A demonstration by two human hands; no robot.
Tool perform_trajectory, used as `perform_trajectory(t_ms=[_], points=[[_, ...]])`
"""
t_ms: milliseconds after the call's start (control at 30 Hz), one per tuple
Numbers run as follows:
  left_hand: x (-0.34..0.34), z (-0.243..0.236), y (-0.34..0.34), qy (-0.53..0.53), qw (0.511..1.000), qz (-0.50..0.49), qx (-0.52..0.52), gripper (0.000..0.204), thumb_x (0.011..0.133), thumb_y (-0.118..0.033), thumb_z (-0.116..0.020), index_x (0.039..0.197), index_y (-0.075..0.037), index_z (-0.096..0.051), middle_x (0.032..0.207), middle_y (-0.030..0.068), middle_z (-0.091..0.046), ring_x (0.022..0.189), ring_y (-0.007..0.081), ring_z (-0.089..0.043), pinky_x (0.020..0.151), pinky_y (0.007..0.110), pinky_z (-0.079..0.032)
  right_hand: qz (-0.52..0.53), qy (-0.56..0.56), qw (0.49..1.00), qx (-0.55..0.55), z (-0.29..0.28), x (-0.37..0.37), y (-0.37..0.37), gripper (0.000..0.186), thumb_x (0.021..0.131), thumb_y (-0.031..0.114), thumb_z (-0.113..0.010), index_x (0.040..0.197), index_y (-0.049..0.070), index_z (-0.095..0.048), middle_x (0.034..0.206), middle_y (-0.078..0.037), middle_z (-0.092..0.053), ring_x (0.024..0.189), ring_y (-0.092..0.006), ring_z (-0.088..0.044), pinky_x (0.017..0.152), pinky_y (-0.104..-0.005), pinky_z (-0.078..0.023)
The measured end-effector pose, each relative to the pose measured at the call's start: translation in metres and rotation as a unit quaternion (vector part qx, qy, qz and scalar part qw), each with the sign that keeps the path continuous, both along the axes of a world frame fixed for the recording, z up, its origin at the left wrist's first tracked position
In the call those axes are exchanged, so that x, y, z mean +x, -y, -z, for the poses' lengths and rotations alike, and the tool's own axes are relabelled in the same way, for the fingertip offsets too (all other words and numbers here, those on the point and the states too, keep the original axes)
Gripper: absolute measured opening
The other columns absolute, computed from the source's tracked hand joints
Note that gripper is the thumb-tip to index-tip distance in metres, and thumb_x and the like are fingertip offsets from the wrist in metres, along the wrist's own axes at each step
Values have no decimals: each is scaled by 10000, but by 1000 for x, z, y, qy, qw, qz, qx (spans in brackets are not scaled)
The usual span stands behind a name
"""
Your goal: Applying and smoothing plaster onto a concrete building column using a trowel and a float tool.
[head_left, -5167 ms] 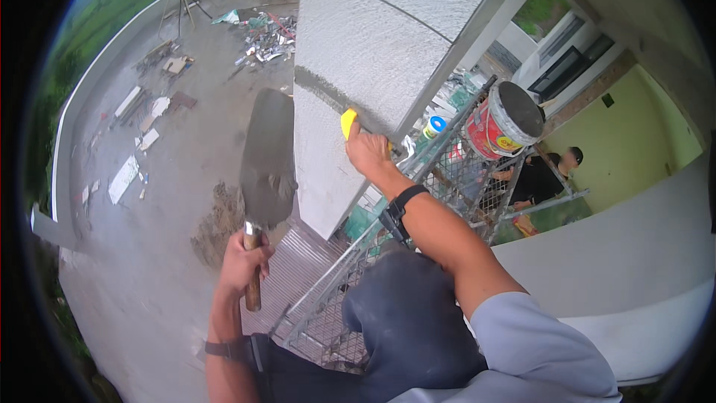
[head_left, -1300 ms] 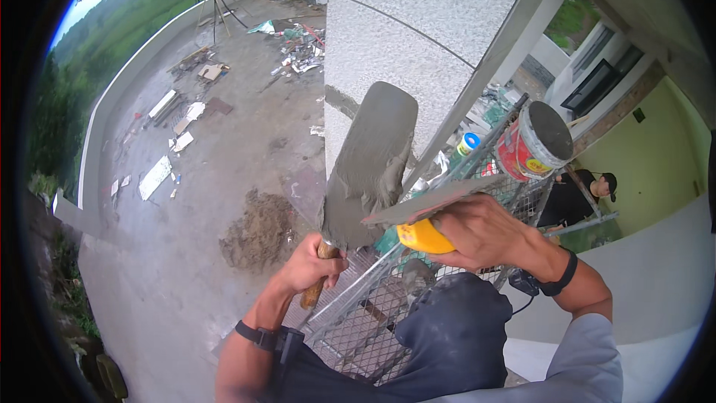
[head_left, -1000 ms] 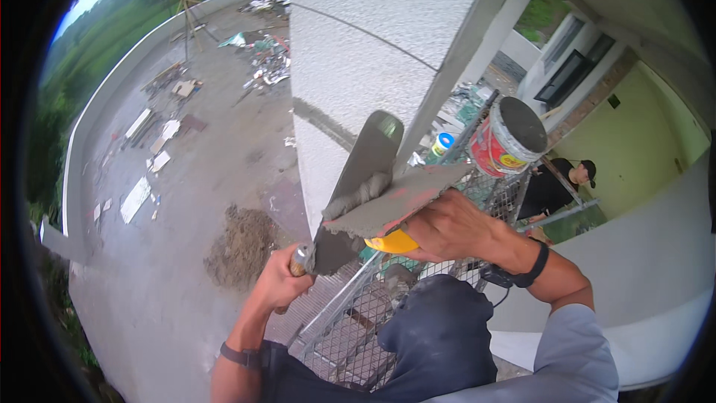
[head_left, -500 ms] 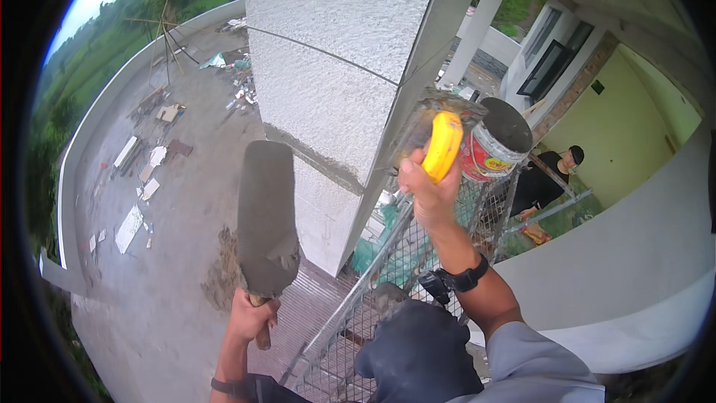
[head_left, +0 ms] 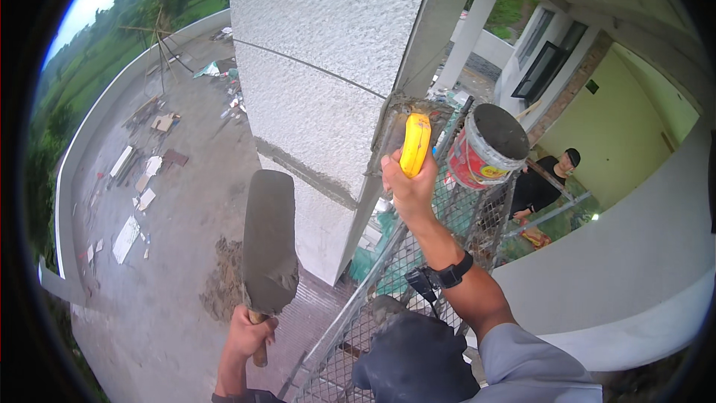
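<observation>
Left fingers (head_left: 267,327) around trowel (head_left: 267,269), blade (head_left: 270,224) lengthwise forward; right fingers (head_left: 388,172) around yellow-handled float (head_left: 415,145).

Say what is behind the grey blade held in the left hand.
Beyond the grey blade, a brown heap shows at its lower left and the white column at its right. Whatever lies directly behind is covered, including how far the heap extends there.

The grey concrete floor (head_left: 171,254) carries a heap of brown sand (head_left: 218,287), a long white board (head_left: 127,239), a flat reddish-brown piece (head_left: 175,157) and small scattered debris (head_left: 235,101). Upon the metal mesh (head_left: 335,369) appears to rest a red-white bucket (head_left: 470,165).
</observation>
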State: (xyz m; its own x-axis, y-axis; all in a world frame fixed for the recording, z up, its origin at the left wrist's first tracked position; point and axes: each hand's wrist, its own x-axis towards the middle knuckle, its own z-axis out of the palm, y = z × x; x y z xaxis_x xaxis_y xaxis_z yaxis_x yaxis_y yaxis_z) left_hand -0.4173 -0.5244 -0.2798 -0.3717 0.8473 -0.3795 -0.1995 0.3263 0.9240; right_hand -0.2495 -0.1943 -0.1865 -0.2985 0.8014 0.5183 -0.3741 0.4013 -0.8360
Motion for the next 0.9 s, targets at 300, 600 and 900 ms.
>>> perform_trajectory(t_ms=[300, 600, 900], points=[[-2, 2, 0, 1, 1000, 12, 12, 78, 756, 47, -633, 795, -2, -587, 612, 47, -572, 476, 146, -575, 454, 286, -468, 71, 28, 997, 3, -39, 34, 9, 249, 830, 13, -667, 956, 65, -459, 737, 3, -507, 523, -67, -495, 457, -220, -420], [-2, 8, -5, 46, 997, -17, 53, 110, 750, 48, -644, 792, -5, -558, 592, 49, -563, 472, 153, -578, 451, 286, -477, -61, 38, 997, 12, -81, 8, 0, 228, 840, 33, -657, 943, 62, -456, 724, -2, -495, 518, -77, -500, 458, -230, -420], [-1, 1, 3, 22, 998, 0, 53, 118, 752, 37, -656, 783, -7, -551, 588, 57, -562, 459, 156, -572, 437, 292, -475, 8, 1, 1000, -14, -97, 24, -5, 208, 839, 31, -644, 922, 72, -457, 704, 10, -494, 474, -69, -462, 440, -234, -393]])
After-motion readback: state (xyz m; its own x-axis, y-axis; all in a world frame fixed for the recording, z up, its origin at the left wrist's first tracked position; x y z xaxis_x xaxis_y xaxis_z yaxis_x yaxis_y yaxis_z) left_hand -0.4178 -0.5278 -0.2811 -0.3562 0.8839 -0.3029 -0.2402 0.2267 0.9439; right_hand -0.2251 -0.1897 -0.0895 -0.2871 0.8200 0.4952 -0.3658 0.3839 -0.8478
